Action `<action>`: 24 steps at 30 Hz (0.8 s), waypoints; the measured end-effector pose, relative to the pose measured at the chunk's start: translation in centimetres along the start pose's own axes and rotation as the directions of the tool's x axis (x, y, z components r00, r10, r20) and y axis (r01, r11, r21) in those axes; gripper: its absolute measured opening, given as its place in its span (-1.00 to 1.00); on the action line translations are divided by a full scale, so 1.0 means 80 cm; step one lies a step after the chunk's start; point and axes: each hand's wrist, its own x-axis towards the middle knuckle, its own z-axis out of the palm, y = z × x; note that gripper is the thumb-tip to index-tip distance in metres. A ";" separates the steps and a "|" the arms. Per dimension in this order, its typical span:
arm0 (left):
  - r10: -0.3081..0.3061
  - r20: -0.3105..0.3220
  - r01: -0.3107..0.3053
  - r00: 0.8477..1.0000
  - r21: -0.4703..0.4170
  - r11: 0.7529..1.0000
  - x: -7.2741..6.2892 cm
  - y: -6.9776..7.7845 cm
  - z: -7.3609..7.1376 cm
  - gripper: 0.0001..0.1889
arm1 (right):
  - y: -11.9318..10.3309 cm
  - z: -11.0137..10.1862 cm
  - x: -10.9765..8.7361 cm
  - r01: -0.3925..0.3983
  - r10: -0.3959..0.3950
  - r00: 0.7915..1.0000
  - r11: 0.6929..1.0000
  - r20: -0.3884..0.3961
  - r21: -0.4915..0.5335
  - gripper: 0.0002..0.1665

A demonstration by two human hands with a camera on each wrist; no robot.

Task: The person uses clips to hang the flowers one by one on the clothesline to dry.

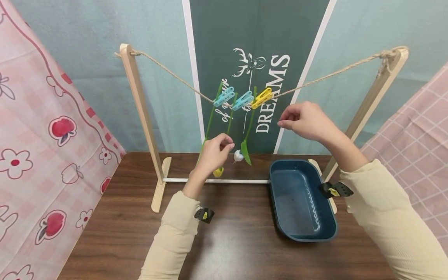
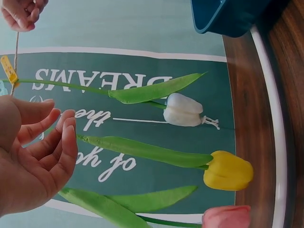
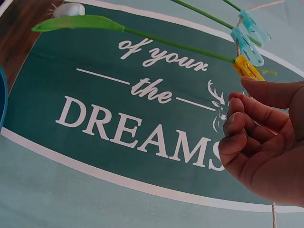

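Three artificial tulips hang heads down from a rope (image 1: 168, 72) on clothespins. A white tulip (image 2: 183, 110) is held by a yellow clothespin (image 1: 261, 98); a yellow tulip (image 2: 228, 171) and a pink tulip (image 2: 225, 217) hang from two blue clothespins, one nearer the middle (image 1: 243, 100) and one to the left (image 1: 224, 97). My left hand (image 1: 214, 152) is in front of the yellow tulip's stem, fingers loosely bent, nothing seen in them. To the right of the yellow clothespin, my right hand (image 1: 308, 121) hovers with relaxed, bent fingers and holds nothing visible.
Two wooden posts, left (image 1: 141, 109) and right (image 1: 371, 93), carry the rope, joined low down by a white rod (image 1: 241, 181). A dark blue basin (image 1: 297, 212) stands on the brown table (image 1: 231, 249) at the right. Printed cloths surround the table.
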 end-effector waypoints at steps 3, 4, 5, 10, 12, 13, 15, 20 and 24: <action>0.002 -0.006 -0.002 1.000 -0.012 1.000 -0.002 -0.003 -0.001 -0.93 | 0.004 0.003 -0.002 -0.009 0.009 1.000 1.000 0.007 0.007 -0.83; 0.004 -0.010 -0.004 1.000 -0.016 1.000 -0.002 -0.004 -0.001 -0.94 | 0.005 0.004 -0.002 -0.012 0.012 1.000 1.000 0.011 0.010 -0.83; 0.005 -0.013 -0.006 1.000 -0.019 1.000 -0.002 -0.005 -0.001 -0.94 | 0.006 0.005 -0.002 -0.014 0.013 1.000 1.000 0.013 0.013 -0.83; -0.007 -0.022 0.006 1.000 -0.013 1.000 -0.004 -0.008 -0.001 -0.93 | 0.011 0.012 -0.006 -0.029 0.028 0.999 0.999 0.032 0.037 -0.84; -0.015 -0.021 0.015 1.000 -0.006 1.000 -0.005 -0.009 -0.001 -0.93 | 0.014 0.014 -0.007 -0.034 0.033 0.999 0.998 0.035 0.046 -0.85; -0.018 -0.020 0.018 1.000 -0.003 1.000 -0.006 -0.010 -0.001 -0.93 | 0.015 0.016 -0.008 -0.038 0.036 0.999 0.998 0.037 0.053 -0.85; -0.022 -0.016 0.022 1.000 -0.001 1.000 -0.007 -0.011 -0.002 -0.93 | 0.018 0.018 -0.010 -0.037 0.034 0.999 0.998 0.043 0.060 -0.84; -0.027 -0.005 0.026 1.000 -0.026 0.999 -0.009 -0.016 -0.002 -0.92 | 0.025 0.023 -0.014 -0.026 0.022 0.999 0.997 0.049 0.068 -0.81; -0.046 -0.001 0.046 0.999 -0.024 0.999 -0.011 -0.019 -0.003 -0.90 | 0.028 0.029 -0.017 -0.029 0.026 0.999 0.997 0.034 0.078 -0.80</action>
